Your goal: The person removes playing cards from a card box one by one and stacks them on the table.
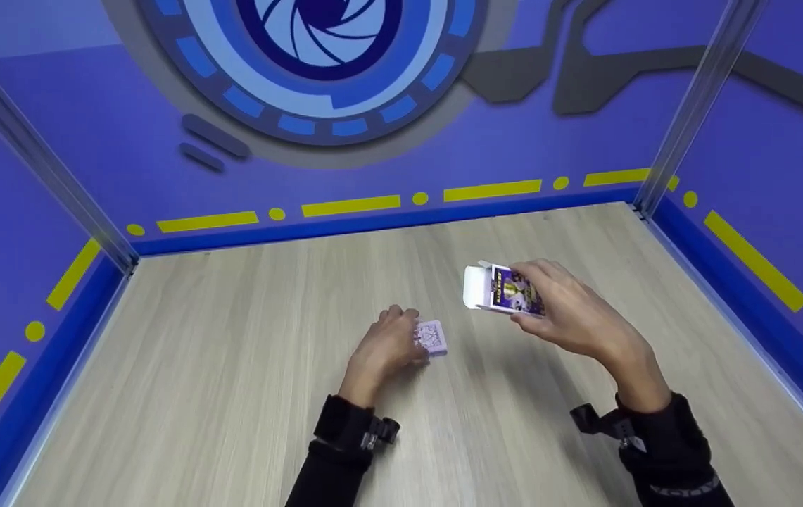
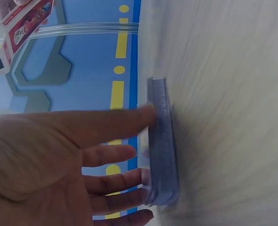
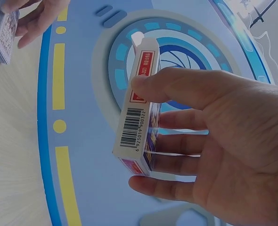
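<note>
Two hands over a pale wooden surface, one on a deck of cards, one holding its box.

Head view: the left hand point(image 1: 386, 346) curls over the deck point(image 1: 432, 336) on the surface point(image 1: 232, 366); right of the deck, the right hand point(image 1: 570, 310) grips the card box point(image 1: 503, 289) aloft, flap open toward the deck. Bare wood lies all around, walled by blue panels point(image 1: 56, 162).
Left wrist view: fingertips point(image 2: 143, 115) touch the deck's point(image 2: 161, 141) edge.
Right wrist view: thumb and fingers point(image 3: 176, 87) pinch the box point(image 3: 139, 108).

Purple-patterned card box point(image 1: 510, 290), lilac-backed deck point(image 1: 432, 336), pale woodgrain table point(image 1: 232, 366)
</note>
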### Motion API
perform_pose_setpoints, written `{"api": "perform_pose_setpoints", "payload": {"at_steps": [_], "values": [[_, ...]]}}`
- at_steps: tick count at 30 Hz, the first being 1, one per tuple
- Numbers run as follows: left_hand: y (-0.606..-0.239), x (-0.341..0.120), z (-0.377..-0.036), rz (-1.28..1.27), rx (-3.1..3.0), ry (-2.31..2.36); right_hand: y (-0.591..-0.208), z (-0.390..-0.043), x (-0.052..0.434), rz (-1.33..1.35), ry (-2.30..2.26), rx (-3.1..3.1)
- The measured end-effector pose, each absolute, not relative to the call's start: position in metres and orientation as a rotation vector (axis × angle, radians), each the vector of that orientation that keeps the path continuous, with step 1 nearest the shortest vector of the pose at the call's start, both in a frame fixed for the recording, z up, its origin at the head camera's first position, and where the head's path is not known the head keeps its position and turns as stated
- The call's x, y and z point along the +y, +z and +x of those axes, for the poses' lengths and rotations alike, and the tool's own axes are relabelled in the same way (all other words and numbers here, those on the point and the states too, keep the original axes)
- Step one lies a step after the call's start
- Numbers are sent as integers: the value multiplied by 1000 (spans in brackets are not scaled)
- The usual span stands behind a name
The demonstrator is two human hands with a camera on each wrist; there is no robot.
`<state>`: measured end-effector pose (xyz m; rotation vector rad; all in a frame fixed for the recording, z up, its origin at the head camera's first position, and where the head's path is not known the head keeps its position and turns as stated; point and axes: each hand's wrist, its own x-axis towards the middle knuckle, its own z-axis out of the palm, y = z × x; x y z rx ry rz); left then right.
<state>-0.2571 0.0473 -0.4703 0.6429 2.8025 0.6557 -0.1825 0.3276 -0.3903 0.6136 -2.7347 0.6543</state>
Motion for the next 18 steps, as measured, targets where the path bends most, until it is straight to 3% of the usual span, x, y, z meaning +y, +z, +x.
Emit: {"api": "perform_pose_setpoints", "payload": {"at_steps": [5, 11, 18], "values": [[-446, 45, -251, 601, 2986, 777, -390, -183, 326, 610, 622, -2731], [-409, 55, -230, 562, 3095, 1285, -391, -184, 318, 646, 579, -2708], [-400, 80, -207, 770, 2782, 1732, -394, -182, 308, 704, 561, -2674]]}}
